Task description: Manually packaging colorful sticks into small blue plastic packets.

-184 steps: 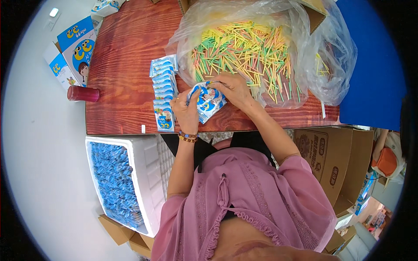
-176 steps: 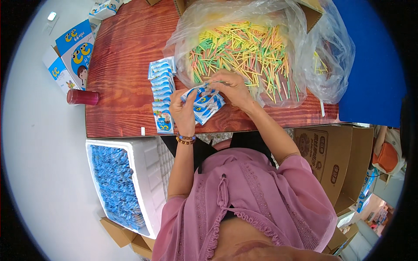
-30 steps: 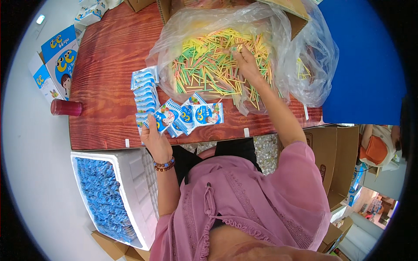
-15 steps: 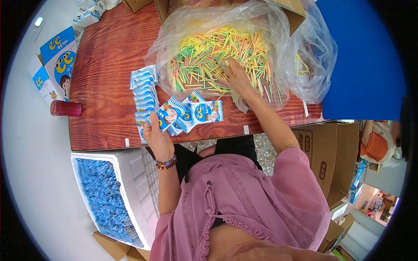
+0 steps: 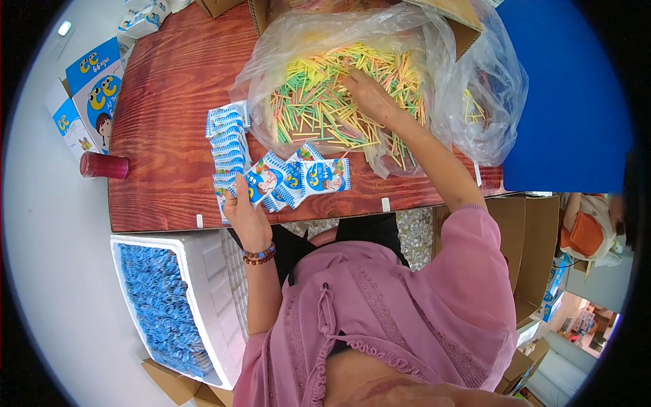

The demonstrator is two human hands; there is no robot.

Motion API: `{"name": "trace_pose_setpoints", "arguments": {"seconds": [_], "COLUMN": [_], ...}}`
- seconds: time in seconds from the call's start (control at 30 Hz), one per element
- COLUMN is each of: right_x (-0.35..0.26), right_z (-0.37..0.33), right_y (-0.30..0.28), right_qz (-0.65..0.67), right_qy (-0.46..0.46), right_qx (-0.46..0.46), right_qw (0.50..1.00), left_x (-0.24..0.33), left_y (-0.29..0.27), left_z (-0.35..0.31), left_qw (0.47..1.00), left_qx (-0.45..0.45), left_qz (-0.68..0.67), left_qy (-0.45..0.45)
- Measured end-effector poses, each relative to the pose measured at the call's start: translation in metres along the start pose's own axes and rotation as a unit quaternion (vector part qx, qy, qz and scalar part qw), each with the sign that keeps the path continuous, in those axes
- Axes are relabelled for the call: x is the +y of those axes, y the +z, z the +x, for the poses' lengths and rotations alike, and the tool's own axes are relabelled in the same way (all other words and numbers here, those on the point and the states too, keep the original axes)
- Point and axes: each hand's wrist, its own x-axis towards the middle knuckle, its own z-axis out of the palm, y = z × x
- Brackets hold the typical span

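Observation:
My left hand (image 5: 248,218) is closed at the near table edge, with thumb and fingers on a small blue and white packet (image 5: 263,182). Several like packets (image 5: 327,176) lie fanned out to its right. A row of overlapping packets (image 5: 229,146) stretches away beyond this hand. My right hand (image 5: 371,99) reaches into a heap of thin yellow, green and pink sticks (image 5: 315,102), which lies on an opened clear plastic bag (image 5: 268,61). Its fingers are bent together onto the sticks; the fingertips are partly hidden.
A red-lidded jar or cup (image 5: 104,165) sits at the table's left edge, by a printed carton (image 5: 95,95). A white foam box (image 5: 193,298) full of blue packets stands below left. Cardboard boxes (image 5: 529,251) are at the right, under a blue panel (image 5: 569,95).
My right hand has moved slightly farther away over the heap of sticks, its fingers now bent into it. My left hand stays on the packet.

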Motion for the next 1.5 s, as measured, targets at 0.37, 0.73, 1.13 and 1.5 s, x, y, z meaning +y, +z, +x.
{"name": "trace_pose_setpoints", "arguments": {"seconds": [0.37, 0.73, 1.13, 1.5], "right_x": [-0.049, -0.087, -0.172, -0.207], "right_z": [-0.016, -0.031, 0.010, 0.011], "right_y": [-0.002, -0.011, -0.045, -0.038], "right_qz": [0.525, 0.466, 0.778, 0.728], "right_qy": [0.239, 0.283, 0.099, 0.110], "right_qx": [0.122, 0.131, 0.363, 0.369], "right_qw": [0.808, 0.828, 0.504, 0.568], "left_x": [-0.006, -0.018, -0.040, -0.038], "left_y": [-0.005, 0.000, 0.041, 0.040], "left_z": [0.001, 0.002, 0.005, 0.002], "left_qw": [0.999, 0.998, 0.996, 0.984], "left_qx": [-0.012, -0.032, -0.061, -0.077], "left_qz": [-0.008, -0.033, 0.022, -0.121], "left_qy": [-0.030, -0.038, -0.056, -0.108]}}
